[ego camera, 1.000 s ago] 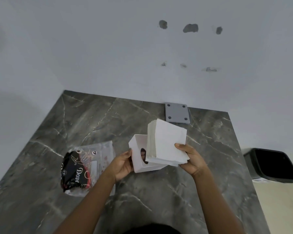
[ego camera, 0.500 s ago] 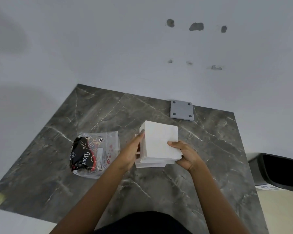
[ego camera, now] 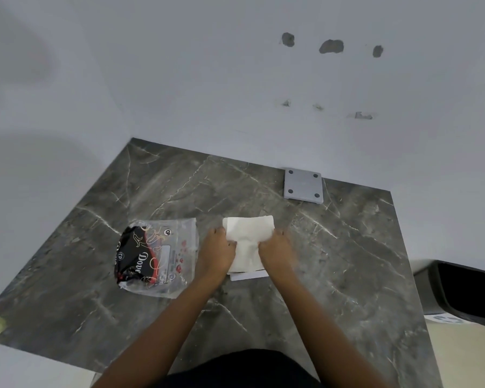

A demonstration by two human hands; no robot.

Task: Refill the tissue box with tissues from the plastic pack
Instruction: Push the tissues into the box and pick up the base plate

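Observation:
A white stack of tissues (ego camera: 248,242) lies on top of the white tissue box (ego camera: 249,275), of which only a thin front edge shows. My left hand (ego camera: 217,252) grips the stack's left side and my right hand (ego camera: 275,252) grips its right side, and the stack is dented in the middle between them. The clear plastic pack (ego camera: 157,256) with black and red print lies flat on the dark marble table (ego camera: 347,261), just left of my left hand.
A grey square plate (ego camera: 303,185) with four holes sits at the table's back edge against the white wall. A black bin (ego camera: 465,292) stands on the floor to the right of the table.
The tissue stack came down from mid-air onto the box. Both hands now press on its sides, and the box is almost fully covered.

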